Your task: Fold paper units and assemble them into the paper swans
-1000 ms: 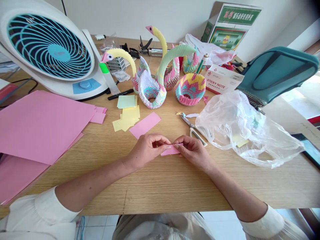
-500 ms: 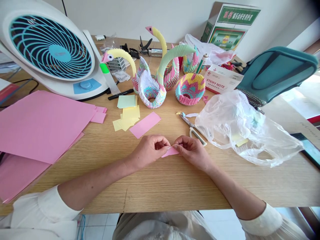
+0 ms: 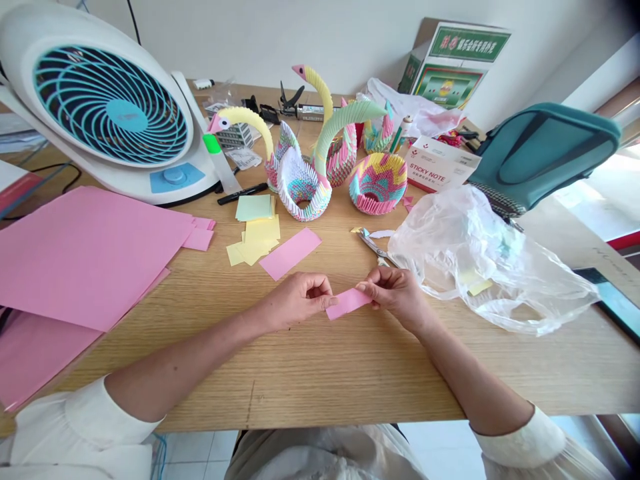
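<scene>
Two hands, one job: pink paper strip [image 3: 349, 304] pinched at both ends, mid-frame over the wooden table [image 3: 320, 390]. Left hand [image 3: 297, 301] has the strip's left end at its fingertips; right hand [image 3: 395, 299] pinches the right end. Hands apart, strip spanning the gap, no contact between them.

Clock refs from the strip, 12 = straight ahead:
- 1 o'clock, just beyond the right hand: steel scissors [image 3: 374, 243], lying on the table, handles partly hidden by that hand.
- 2-3 o'clock: clear plastic bag [image 3: 487, 267], yellow slips inside or under it, can't tell which.
- 10-11 o'clock, near: second pink paper strip [image 3: 290, 253], loose.
- Just left of that: loose yellow paper slips [image 3: 255, 243], pale green note stack [image 3: 254, 207] behind them.
- 9 o'clock, well apart: large pink paper sheets [image 3: 90, 257].
- 12 o'clock: white origami swan [image 3: 304, 193] with green neck, other paper swans and a striped origami bowl [image 3: 379, 183] beside it.
- 1-2 o'clock, far: Sticky Note box [image 3: 440, 167], teal bag [image 3: 545, 150].
- 10 o'clock, far: white desk fan [image 3: 110, 113], black marker [image 3: 243, 193] near its base.
</scene>
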Demonstrator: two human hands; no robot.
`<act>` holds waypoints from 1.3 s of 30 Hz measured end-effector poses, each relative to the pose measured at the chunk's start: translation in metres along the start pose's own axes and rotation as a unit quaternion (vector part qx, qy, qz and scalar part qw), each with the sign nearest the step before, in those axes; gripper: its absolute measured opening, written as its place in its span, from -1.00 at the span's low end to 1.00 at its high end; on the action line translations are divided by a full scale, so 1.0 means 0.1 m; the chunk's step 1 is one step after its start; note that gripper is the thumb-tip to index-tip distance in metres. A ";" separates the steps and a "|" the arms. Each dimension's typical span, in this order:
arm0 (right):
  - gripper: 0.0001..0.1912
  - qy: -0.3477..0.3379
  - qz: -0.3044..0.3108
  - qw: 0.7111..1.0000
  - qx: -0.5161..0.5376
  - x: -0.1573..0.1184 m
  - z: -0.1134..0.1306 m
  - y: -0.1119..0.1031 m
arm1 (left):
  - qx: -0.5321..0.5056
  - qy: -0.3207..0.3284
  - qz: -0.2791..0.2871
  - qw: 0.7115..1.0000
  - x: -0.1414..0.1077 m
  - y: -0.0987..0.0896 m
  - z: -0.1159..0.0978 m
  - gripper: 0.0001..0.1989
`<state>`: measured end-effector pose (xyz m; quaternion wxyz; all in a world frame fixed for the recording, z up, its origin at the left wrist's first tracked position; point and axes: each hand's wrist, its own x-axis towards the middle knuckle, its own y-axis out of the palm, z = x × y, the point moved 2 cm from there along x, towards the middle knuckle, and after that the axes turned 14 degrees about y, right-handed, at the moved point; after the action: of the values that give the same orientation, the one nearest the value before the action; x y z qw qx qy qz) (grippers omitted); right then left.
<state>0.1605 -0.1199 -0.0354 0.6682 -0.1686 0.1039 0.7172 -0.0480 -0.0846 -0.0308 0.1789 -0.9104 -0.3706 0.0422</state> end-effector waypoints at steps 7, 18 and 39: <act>-0.60 -0.044 0.037 0.995 0.081 -0.04 0.03 0.04 | -0.072 -0.004 -0.098 0.993 -0.02 0.04 -0.03 -0.66; -0.70 -0.036 0.057 0.993 -0.092 -0.06 -0.10 0.24 | 0.033 0.071 -0.127 0.989 0.05 0.05 -0.18 -0.75; -0.60 0.010 0.063 0.997 0.045 -0.03 -0.13 0.24 | -0.303 -0.025 -0.291 0.907 0.20 0.03 -0.09 -0.60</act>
<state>0.1386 -0.1294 -0.0481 0.6276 -0.1381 0.1531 0.7507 -0.0299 -0.0753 -0.0223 -0.1105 -0.7715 -0.6181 -0.1028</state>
